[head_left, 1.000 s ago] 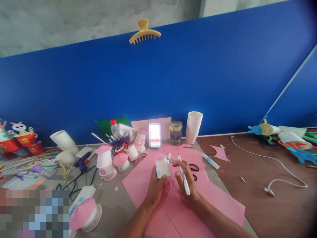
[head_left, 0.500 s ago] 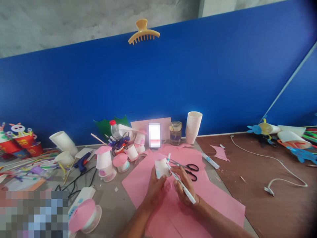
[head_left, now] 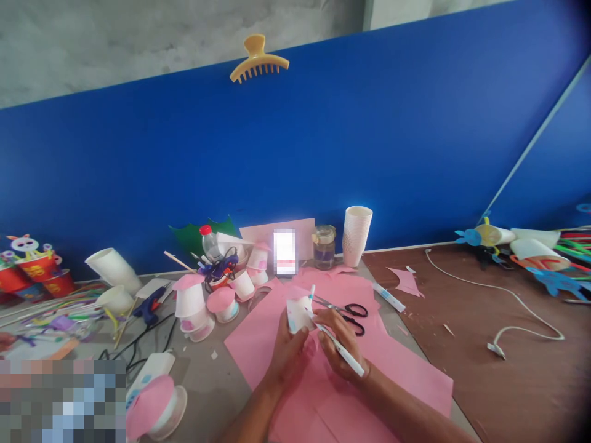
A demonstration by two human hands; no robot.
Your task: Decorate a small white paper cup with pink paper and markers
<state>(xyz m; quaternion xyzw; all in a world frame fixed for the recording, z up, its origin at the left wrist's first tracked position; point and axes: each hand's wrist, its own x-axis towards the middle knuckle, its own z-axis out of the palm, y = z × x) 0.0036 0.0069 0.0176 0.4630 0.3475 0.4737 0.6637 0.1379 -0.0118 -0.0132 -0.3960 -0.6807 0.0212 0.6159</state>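
Observation:
A white paper cup (head_left: 298, 315) with faint coloured marks and pink paper on its top is gripped by my left hand (head_left: 290, 347). My right hand (head_left: 339, 344) is closed round a white marker pen (head_left: 342, 352), its tip touching or very near the cup's right side. A small white-and-blue cap (head_left: 313, 291) shows beside the cup. Beneath both hands lie sheets of pink paper (head_left: 401, 375). Scissors with black handles (head_left: 355, 310) rest on the paper just beyond my right hand.
A stack of white cups (head_left: 356, 237) and a glass jar (head_left: 324, 247) stand at the back. Left are pink-topped cups (head_left: 189, 301), a glue gun (head_left: 150, 306) and a power strip (head_left: 150, 374). A white cable (head_left: 512, 289) lies right. Another person's hand (head_left: 6, 340) shows far left.
The view has shifted slightly, moving the scene a little left. The pen and cup stay in my hands, nearly unchanged. Another person's hand shows more at the far left.

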